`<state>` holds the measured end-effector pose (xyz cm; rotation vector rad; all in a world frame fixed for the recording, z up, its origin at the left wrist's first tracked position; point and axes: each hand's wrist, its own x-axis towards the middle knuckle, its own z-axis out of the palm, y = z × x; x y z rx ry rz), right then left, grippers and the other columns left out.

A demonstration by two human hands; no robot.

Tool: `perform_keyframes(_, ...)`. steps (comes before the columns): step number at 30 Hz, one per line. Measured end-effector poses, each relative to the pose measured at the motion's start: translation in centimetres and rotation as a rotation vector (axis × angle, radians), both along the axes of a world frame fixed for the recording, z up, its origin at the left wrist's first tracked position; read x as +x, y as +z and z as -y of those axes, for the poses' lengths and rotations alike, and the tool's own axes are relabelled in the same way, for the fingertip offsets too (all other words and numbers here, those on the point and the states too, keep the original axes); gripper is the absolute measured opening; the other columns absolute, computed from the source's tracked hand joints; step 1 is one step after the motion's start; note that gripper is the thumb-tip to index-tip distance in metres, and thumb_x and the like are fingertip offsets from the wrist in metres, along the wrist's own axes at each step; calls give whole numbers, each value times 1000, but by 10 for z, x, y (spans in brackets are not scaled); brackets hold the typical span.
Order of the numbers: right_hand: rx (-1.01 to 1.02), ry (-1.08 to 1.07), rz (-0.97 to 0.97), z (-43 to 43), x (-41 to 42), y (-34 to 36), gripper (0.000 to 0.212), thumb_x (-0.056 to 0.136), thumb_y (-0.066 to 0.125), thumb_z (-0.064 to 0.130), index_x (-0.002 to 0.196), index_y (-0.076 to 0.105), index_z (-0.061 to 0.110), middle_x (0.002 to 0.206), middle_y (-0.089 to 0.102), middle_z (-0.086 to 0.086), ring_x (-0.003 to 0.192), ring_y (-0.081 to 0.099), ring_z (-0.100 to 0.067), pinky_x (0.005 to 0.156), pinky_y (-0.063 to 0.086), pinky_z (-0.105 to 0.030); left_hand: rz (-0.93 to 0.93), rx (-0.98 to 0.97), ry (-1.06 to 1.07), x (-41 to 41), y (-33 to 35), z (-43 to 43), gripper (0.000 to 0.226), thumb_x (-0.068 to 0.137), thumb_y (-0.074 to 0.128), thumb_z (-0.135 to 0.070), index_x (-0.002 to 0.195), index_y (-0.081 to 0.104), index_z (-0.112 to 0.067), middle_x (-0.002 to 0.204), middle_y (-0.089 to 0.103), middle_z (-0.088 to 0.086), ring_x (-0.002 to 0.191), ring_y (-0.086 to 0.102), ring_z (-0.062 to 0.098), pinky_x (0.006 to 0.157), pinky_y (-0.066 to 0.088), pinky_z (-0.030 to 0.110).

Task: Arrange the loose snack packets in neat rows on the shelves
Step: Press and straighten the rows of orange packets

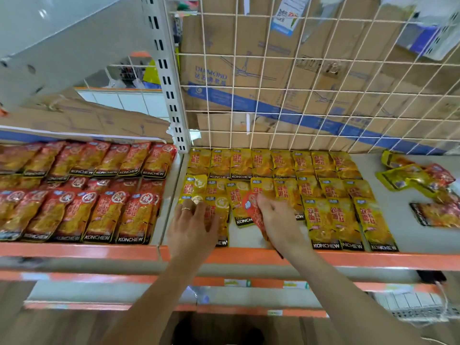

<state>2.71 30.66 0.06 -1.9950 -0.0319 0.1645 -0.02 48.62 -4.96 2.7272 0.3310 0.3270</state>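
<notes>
Yellow snack packets [333, 220] lie in rows on the right shelf section [408, 235]. Red packets [99, 215] fill the left section in rows. My left hand [191, 227] lies flat with straight fingers on a yellow packet [220, 207] at the front left of the yellow rows. My right hand [278, 220] grips a red packet [254, 207] over a gap in the front yellow row; its lower end is hidden under the hand. A loose heap of yellow and red packets [420, 180] sits at the far right of the shelf.
A white wire grid [298, 95] backs the right section, with cardboard boxes [249, 70] behind it. A slotted white upright [169, 83] divides the two sections. Orange shelf edges [99, 251] run along the front, with lower shelves below.
</notes>
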Motion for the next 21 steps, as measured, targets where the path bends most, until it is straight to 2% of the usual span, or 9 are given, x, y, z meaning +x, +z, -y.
perform_keyframes(2,-159,123,17,-3,-2,-8,46,106,41,28,61,45,18,57,54,1,56,52,-15,53,36,-29,116,44,-68,2,-7,-7,34,90,64,-44,107,69,-14,115,62,8,107,57,32,82,51,41)
perform_keyframes(3,-255,182,22,-4,-3,-13,43,106,40,28,64,47,18,65,61,-4,63,59,-21,58,41,-36,154,57,-121,5,-8,-10,35,90,60,-43,109,69,-15,117,62,6,108,58,31,84,50,42)
perform_keyframes(6,-410,265,22,-7,-7,-26,33,104,37,30,77,50,18,71,64,-10,71,63,-30,61,48,-45,176,124,-294,19,-8,-19,43,90,49,-44,123,65,-21,137,58,-2,126,55,27,99,45,46)
perform_keyframes(9,-472,271,16,-11,-9,-27,29,104,35,32,93,57,19,73,63,-9,76,62,-31,63,46,-41,137,179,-396,30,-13,-21,46,91,46,-44,128,65,-25,145,55,-7,137,48,17,105,39,54)
perform_keyframes(12,-544,290,12,-17,-7,-24,38,105,32,35,124,59,15,95,70,-13,94,62,-31,74,49,-39,89,183,-416,33,-21,-25,48,94,42,-45,133,63,-28,144,56,-11,139,46,12,108,34,60)
perform_keyframes(15,-554,276,12,-19,-6,-25,42,105,32,36,133,56,16,104,70,-15,102,61,-32,81,51,-39,77,189,-410,32,-25,-27,48,97,39,-47,136,60,-29,146,54,-12,141,43,12,111,30,61)
perform_keyframes(21,-602,327,-23,-19,-2,-26,47,105,26,41,150,39,34,118,68,-9,113,58,-30,83,46,-37,41,174,-416,29,-26,-25,52,99,33,-47,142,54,-27,152,47,-11,146,35,14,113,21,63)
